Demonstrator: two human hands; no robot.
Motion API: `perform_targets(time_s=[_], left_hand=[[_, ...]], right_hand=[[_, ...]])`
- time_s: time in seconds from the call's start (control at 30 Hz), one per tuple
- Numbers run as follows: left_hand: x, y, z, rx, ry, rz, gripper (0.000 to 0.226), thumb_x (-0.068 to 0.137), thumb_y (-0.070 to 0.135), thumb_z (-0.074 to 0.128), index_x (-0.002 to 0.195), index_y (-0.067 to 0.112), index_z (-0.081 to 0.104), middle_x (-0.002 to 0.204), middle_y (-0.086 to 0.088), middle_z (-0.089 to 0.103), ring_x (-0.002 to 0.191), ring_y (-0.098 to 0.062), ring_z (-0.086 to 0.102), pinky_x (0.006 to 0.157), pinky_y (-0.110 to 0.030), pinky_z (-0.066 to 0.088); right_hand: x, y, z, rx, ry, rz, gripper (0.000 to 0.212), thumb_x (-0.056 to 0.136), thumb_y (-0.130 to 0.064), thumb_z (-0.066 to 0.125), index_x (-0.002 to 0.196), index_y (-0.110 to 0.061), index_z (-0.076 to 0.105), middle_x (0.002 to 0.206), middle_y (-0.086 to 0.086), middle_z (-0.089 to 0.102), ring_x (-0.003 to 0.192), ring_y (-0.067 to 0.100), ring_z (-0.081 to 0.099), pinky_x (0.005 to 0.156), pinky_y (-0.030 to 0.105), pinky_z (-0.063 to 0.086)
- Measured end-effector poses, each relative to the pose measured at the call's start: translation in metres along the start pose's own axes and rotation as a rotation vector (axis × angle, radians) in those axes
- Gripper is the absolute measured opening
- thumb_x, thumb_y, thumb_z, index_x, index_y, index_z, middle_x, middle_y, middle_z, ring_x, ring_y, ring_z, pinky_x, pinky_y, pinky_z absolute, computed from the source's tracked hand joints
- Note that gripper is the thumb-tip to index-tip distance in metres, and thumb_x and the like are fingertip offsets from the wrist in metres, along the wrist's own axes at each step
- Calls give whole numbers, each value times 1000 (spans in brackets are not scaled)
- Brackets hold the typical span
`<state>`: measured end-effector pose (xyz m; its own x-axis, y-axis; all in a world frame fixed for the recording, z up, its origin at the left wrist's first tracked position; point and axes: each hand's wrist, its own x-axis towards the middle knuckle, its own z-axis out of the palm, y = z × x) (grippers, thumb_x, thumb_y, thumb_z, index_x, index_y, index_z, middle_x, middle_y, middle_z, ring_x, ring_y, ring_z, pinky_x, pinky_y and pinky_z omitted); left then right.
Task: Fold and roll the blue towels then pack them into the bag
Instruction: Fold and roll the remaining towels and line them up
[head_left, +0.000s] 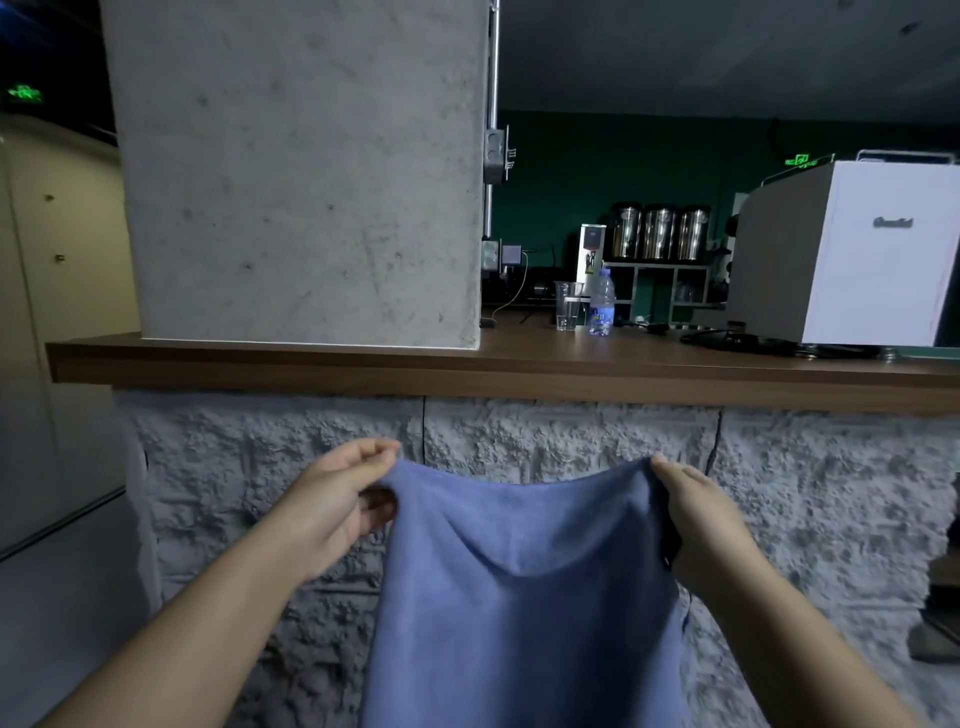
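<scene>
Currently my left hand (332, 501) and right hand (698, 512) each pinch a top corner of the soft blue terry towel (524, 597). It hangs spread between them (top edge sagging), before the rough grey stone counter front (571, 441).

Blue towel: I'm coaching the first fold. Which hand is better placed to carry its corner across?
Probably either: the left hand and right hand each pinch a top corner of the hanging blue towel level with each other. No visible advantage.

Both forearms are bare to the frame's edge, and the hands, left (332, 499) and right (701, 512), wear nothing.
</scene>
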<state>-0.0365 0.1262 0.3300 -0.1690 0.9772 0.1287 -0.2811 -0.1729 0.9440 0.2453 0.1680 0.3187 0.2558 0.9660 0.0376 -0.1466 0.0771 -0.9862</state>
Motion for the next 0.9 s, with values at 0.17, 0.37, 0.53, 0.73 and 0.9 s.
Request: perform_targets(time_s=[0.17, 0.37, 0.53, 0.73, 0.9], left_hand=[[-31, 15, 29, 250, -327, 90, 24, 75, 8, 65, 99, 10, 61, 85, -4, 72, 76, -10, 67, 67, -20, 53], [-46, 7, 58, 548, -331, 337, 23, 86, -4, 58, 89, 18, 63, 75, 8, 70, 74, -1, 65, 65, -12, 47], [-44, 3, 54, 964, -186, 735, 9, 88, 20, 61, 84, 26, 66, 81, 10, 58, 80, -2, 56, 75, -22, 46], [-43, 4, 51, 1065, -124, 853, 16, 83, 22, 66, 76, 28, 52, 79, 17, 51, 84, -2, 48, 72, -18, 35], [-46, 8, 49, 956, -97, 746, 15, 78, 20, 71, 73, 27, 58, 72, 13, 59, 73, -2, 56, 63, -15, 42]], right_hand=[[-32, -20, 25, -78, -250, -163, 22, 97, -21, 53, 79, -9, 51, 64, 5, 54, 55, 13, 53, 44, 21, 44], [-66, -21, 43, -207, -489, -320, 22, 95, -12, 54, 75, -6, 61, 63, -2, 65, 62, 9, 63, 53, 23, 51], [-77, -16, 47, -257, -548, -350, 29, 95, -18, 55, 86, 10, 60, 73, 11, 60, 69, 17, 59, 61, 29, 51], [-85, -17, 50, -235, -595, -361, 20, 95, -12, 52, 84, -4, 67, 73, 5, 65, 70, 14, 62, 62, 27, 54], [-86, -14, 50, -235, -636, -401, 11, 84, -24, 66, 81, -13, 65, 73, 2, 63, 71, 14, 59, 65, 31, 48]])
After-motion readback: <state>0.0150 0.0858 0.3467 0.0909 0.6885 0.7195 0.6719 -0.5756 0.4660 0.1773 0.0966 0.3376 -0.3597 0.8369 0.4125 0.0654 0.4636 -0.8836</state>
